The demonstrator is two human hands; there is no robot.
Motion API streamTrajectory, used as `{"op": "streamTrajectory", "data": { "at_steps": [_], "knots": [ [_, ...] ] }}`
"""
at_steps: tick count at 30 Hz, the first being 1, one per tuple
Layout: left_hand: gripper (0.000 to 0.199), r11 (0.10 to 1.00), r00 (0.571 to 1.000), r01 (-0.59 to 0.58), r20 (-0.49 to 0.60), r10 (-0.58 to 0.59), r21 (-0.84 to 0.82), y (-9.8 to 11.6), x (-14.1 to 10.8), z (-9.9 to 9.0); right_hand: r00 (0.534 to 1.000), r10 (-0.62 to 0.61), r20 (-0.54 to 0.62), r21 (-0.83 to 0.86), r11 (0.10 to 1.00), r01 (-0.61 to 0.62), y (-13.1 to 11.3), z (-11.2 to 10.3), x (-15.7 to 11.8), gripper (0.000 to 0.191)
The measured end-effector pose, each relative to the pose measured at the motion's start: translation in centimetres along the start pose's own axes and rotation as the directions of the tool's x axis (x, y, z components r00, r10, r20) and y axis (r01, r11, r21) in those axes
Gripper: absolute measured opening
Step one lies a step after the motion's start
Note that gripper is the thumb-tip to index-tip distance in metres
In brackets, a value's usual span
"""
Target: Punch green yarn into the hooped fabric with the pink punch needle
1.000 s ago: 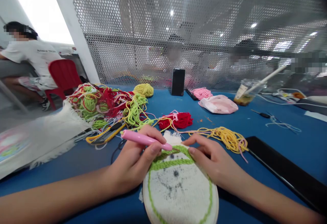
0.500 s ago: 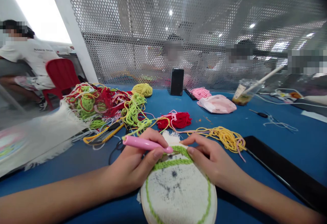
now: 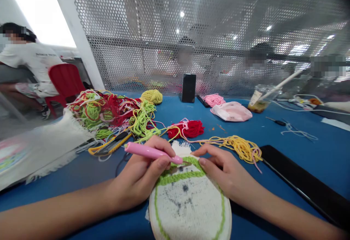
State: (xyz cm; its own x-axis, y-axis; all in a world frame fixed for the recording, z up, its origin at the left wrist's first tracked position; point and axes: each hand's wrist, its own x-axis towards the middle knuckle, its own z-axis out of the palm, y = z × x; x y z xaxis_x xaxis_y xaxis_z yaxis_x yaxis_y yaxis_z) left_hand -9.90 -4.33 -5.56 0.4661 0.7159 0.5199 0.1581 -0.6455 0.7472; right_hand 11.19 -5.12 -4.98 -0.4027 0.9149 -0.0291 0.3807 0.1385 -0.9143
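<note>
My left hand (image 3: pixel 149 172) is closed around a pink punch needle (image 3: pixel 149 151), held slanted with its metal tip just above the cloth. Below it is a round embroidery hoop (image 3: pixel 191 203) with white cloth stretched over it. Green yarn loops (image 3: pixel 180 177) form a band across the cloth and an outline along its sides, and dark drawn marks show in the middle. My right hand (image 3: pixel 224 169) grips the hoop's upper right edge, thumb on top and fingers at the rim. The fingertips behind the rim are hidden.
A tangled yarn heap (image 3: pixel 106 110) and a yellow utility knife (image 3: pixel 112 144) lie left. Beyond the hoop are red yarn (image 3: pixel 188 128), yellow yarn (image 3: pixel 239 147) and an upright phone (image 3: pixel 188 88). A drink cup (image 3: pixel 259 99) stands right; a person (image 3: pixel 32 61) sits far left.
My left hand has shifted slightly left with the punch needle, and more of the metal tip shows above the cloth. My right hand stays on the hoop.
</note>
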Motion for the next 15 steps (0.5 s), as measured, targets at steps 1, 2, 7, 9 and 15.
{"op": "streamTrajectory", "data": {
  "at_steps": [1, 2, 7, 9, 15],
  "knots": [
    [0.016, 1.000, 1.000, -0.001, -0.006, 0.001, -0.018, -0.15, -0.15, -0.02, 1.000, -0.001, -0.004, -0.001, 1.000, 0.001, 0.06, -0.02, 0.03, 0.021],
    [0.017, 0.999, 1.000, 0.000, -0.012, 0.000, -0.035, -0.28, -0.25, -0.03, 1.000, -0.001, -0.006, -0.002, 1.000, 0.001, 0.11, -0.02, 0.04, 0.020],
    [0.018, 1.000, 1.000, 0.015, -0.008, -0.015, -0.023, -0.33, -0.27, 0.01, 1.000, 0.013, 0.000, 0.018, 1.000, -0.013, 0.31, 0.05, 0.03, 0.020],
    [0.018, 1.000, 1.000, 0.016, 0.007, -0.016, 0.015, -0.21, -0.18, -0.03, 1.000, 0.013, -0.004, 0.015, 1.000, -0.013, 0.32, 0.10, 0.02, 0.020],
    [0.019, 0.998, 0.998, 0.002, 0.062, -0.006, 0.068, 0.06, 0.30, -0.10, 1.000, 0.010, -0.002, 0.015, 1.000, -0.010, 0.31, 0.08, -0.12, 0.021]
  ]
}}
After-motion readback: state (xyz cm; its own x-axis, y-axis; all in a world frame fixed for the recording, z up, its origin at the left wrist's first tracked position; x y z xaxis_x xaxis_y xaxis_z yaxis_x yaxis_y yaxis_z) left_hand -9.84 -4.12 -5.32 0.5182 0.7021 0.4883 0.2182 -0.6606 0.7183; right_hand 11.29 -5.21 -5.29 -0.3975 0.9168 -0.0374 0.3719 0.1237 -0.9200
